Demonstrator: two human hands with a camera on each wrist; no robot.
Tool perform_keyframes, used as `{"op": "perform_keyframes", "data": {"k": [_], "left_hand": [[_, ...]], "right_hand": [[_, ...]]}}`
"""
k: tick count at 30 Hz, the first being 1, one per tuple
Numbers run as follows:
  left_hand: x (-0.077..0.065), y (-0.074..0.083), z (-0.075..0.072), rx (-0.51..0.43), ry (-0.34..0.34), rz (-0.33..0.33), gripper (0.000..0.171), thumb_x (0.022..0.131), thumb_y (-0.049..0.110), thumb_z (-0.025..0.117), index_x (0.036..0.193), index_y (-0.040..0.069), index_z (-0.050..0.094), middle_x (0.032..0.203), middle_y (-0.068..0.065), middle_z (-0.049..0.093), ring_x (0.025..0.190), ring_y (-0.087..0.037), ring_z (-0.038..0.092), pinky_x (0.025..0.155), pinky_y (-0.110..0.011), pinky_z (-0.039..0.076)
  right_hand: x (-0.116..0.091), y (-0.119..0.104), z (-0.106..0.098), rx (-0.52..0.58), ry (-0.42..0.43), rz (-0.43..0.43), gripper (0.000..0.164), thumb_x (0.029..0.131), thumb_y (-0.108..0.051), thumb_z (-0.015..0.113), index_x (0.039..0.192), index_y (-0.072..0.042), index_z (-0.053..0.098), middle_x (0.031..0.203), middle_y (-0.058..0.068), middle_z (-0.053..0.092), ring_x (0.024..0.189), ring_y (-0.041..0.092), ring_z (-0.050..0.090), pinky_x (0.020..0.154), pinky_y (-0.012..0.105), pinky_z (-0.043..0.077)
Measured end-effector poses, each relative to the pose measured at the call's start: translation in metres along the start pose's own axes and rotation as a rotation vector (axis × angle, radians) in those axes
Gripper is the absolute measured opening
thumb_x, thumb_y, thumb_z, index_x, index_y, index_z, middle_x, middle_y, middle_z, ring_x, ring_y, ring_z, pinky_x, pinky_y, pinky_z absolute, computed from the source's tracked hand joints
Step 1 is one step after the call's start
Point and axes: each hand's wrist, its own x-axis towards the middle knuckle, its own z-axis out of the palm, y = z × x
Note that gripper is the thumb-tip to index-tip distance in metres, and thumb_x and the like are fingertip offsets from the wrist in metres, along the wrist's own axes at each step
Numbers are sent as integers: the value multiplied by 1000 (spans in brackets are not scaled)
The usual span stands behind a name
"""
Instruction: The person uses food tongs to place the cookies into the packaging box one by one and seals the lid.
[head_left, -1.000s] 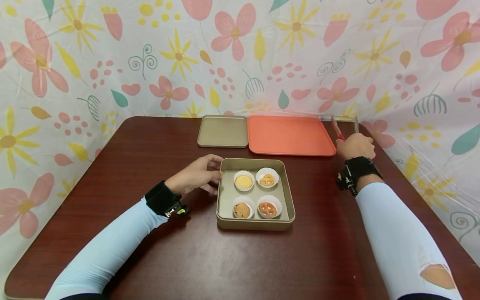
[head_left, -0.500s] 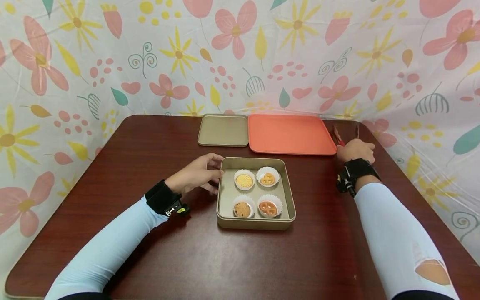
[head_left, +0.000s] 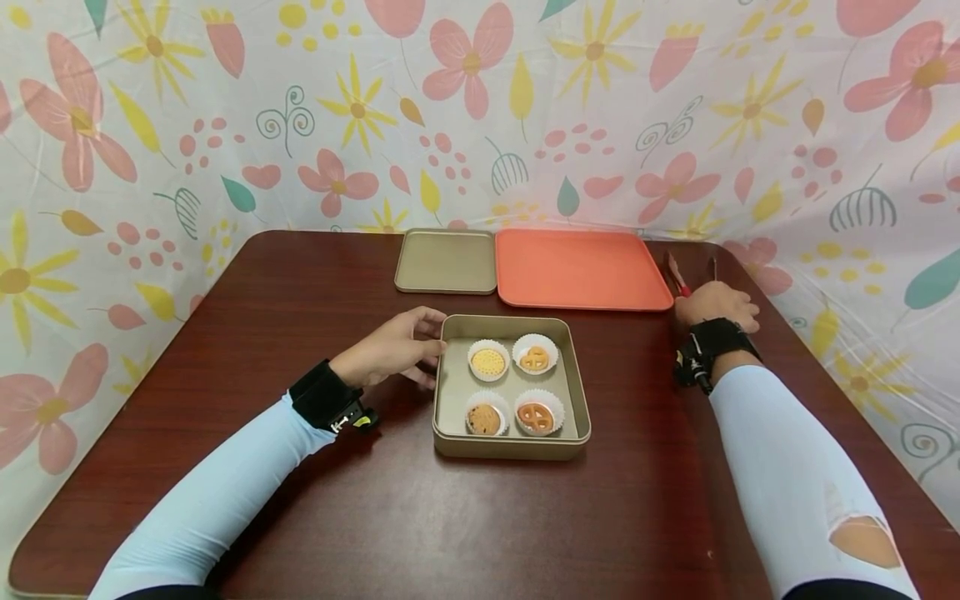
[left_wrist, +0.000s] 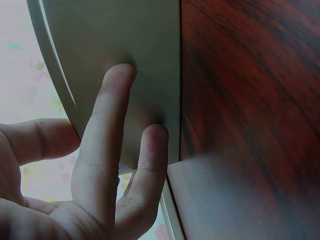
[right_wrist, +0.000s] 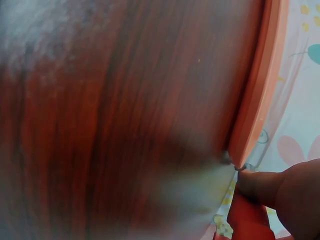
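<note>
A square gold tin (head_left: 513, 448) stands mid-table. Inside it are white paper cups with a round yellow biscuit (head_left: 488, 363), a pale pretzel cookie (head_left: 534, 360), a speckled cookie (head_left: 483, 421) and a brown pretzel cookie (head_left: 537, 417). My left hand (head_left: 395, 346) rests its fingertips on the tin's left wall (left_wrist: 145, 30), fingers extended. At the far right, my right hand (head_left: 717, 307) is at red-handled tongs (head_left: 678, 275), whose two arms point away and stand apart. In the right wrist view, the thumb presses the red handle (right_wrist: 247, 215); the other fingers are hidden.
An orange tray (head_left: 585, 268) lies along the table's back edge, just left of the tongs. Against its left side lies a flat gold lid (head_left: 447, 262). A flowered cloth (head_left: 465, 117) hangs behind the dark wooden table (head_left: 360, 525).
The tongs have come down from a raised position to the tabletop. My right hand has shifted slightly right and its fingers have spread a little. The left hand and tin stay put.
</note>
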Motion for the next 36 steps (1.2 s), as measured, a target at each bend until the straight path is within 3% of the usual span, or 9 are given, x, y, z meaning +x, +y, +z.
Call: {"op": "perform_keyframes", "data": {"k": [13,18,30,36], "left_hand": [[-1,0,0,7,2,-4,53,102,-1,56,150,1,35,145,-27,40,99,-42,64,71,-47,65],[0,0,0,7,3,-11,54,102,-1,57,151,2,34,145,-26,39,101,-42,63,71,-46,65],[0,0,-3,5,-18,-5,54,102,2,59,150,3,35,145,-25,40,105,-45,63,72,-48,65],[3,1,-15,37,4,-4,55,104,12,59,152,0,34,144,-23,43,112,-42,62,79,-45,65]], "right_hand": [[-2,3,1,-3,-65,-31,72,95,-41,49,130,22,48,122,50,38,111,64,41,84,71,48],[-4,10,3,20,-83,-53,67,93,-38,51,124,21,51,118,48,40,106,62,43,81,70,50],[-6,14,1,-14,-68,-111,72,94,-45,51,120,22,54,114,46,43,105,58,47,86,70,49],[-12,15,-4,-37,-69,-144,79,94,-55,55,123,18,55,120,44,50,108,57,50,88,72,49]]}}
